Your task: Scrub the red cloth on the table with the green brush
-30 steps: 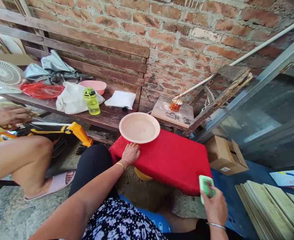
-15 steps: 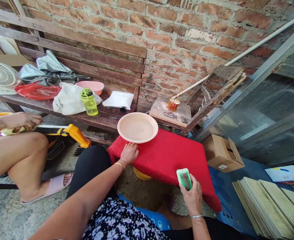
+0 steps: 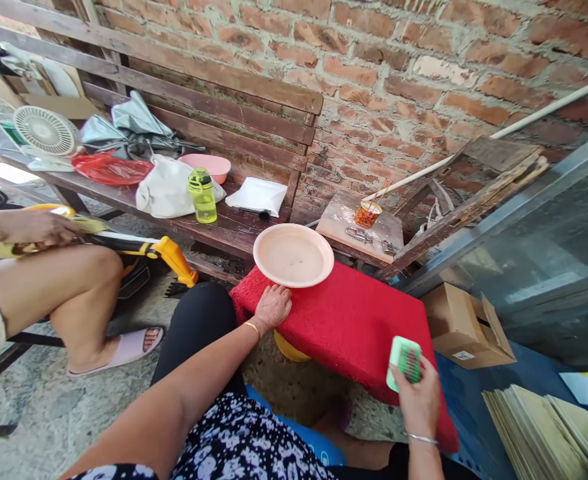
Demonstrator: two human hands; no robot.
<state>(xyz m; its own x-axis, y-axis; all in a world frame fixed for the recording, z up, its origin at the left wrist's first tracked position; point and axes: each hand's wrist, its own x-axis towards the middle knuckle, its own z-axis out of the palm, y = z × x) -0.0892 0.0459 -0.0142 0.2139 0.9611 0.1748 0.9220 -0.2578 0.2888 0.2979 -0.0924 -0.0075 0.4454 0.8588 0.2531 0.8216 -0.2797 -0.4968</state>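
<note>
My left hand (image 3: pixel 274 307) lies with fingers stretched on the edge of the red cloth (image 3: pixel 354 313), just in front of a pale pink basin (image 3: pixel 294 257). The cloth covers a low bench-like surface. In the basin there are a few dark specks. Over the cloth's right end, my right hand (image 3: pixel 421 393) grips a light green scrub brush (image 3: pixel 404 363), its bristles facing up. The brush is slightly blurred. I cannot tell whether it touches the cloth.
A wooden bench (image 3: pixel 239 230) bears a green bottle (image 3: pixel 203 197), a white bag (image 3: pixel 159 190) and a small fan (image 3: pixel 47 131). Padlocks (image 3: pixel 359 235) and a paper cup (image 3: pixel 367 215) sit on a wooden board. A cardboard box (image 3: pixel 467 327) stands right. Another person's hand (image 3: pixel 39 230) is at left.
The view has turned a little leftward, so things sit further right. My right hand has carried the scrub brush rightward along the cloth. My left hand stays by the basin.
</note>
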